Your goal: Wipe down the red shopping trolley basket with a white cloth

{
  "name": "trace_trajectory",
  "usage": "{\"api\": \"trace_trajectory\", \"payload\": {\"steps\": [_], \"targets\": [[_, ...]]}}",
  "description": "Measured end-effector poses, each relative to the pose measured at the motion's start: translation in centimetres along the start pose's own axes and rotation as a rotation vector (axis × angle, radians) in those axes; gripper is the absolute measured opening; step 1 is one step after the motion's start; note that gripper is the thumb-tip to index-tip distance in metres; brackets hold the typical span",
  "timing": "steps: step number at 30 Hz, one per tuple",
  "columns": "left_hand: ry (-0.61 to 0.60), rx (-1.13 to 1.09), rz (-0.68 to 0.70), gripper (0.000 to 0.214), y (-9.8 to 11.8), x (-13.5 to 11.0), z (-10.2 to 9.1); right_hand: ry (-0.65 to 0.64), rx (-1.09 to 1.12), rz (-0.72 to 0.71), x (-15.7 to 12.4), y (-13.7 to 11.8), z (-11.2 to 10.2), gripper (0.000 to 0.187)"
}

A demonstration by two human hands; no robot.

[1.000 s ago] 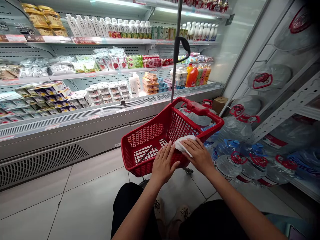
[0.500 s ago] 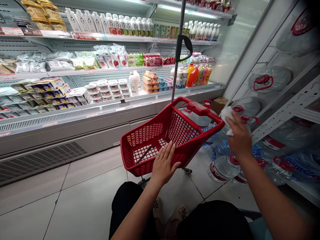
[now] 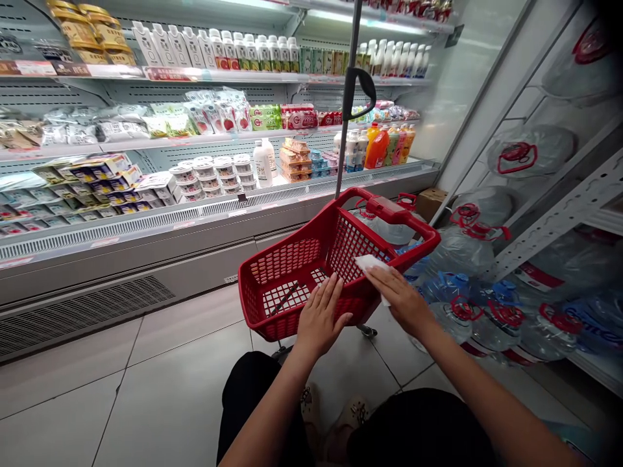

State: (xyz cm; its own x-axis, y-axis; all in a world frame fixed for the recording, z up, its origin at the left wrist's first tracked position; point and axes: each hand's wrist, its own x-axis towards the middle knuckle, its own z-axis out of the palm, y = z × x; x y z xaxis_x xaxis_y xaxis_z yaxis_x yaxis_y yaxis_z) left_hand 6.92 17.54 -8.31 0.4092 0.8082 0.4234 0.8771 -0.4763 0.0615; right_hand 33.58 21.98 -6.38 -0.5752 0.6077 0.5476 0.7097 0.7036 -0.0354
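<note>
A red plastic shopping basket [image 3: 357, 299] on a wheeled frame stands in front of my knees; only a dark strip shows on its grid floor. My left hand [image 3: 318, 319] lies on the basket's near rim, fingers stretched out and thumb apart, holding nothing. To its right, my right hand [image 3: 403, 303] presses a white cloth or tissue [image 3: 372, 261] against the near rim, close to where it slopes up toward the handle [image 3: 388, 209]. Part of the cloth is hidden under my fingers.
Behind the basket runs a lit refrigerated display case [image 3: 204, 250] stocked with cartons, bottles and cups. A grey pole with a black hand grip [image 3: 359, 94] rises at the basket's far side. Large water bottles [image 3: 445, 318] crowd the right, beside a white perforated rack post [image 3: 559, 201].
My right hand has moved left and down with the white cloth, from beyond the handle end to the near rim. My left hand has stayed on the rim.
</note>
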Motion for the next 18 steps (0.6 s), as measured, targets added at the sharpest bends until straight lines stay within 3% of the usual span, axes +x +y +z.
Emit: {"api": "trace_trajectory", "payload": {"steps": [6,10,14,18], "targets": [[0.002,0.003,-0.006,0.082,0.0,0.1,0.1,0.153,-0.070,0.222,-1.7,6.7,-3.8,0.087],[0.018,-0.001,-0.024,0.080,0.1,0.9,0.6,0.182,-0.022,0.259,-1.1,8.6,-3.7,0.086],[0.021,-0.008,-0.049,0.082,0.2,2.0,1.1,0.187,0.006,0.264,0.6,7.2,-1.2,0.086],[0.010,-0.029,-0.049,0.089,0.3,2.8,1.5,0.099,0.041,0.171,1.9,1.5,3.1,0.081]]}}
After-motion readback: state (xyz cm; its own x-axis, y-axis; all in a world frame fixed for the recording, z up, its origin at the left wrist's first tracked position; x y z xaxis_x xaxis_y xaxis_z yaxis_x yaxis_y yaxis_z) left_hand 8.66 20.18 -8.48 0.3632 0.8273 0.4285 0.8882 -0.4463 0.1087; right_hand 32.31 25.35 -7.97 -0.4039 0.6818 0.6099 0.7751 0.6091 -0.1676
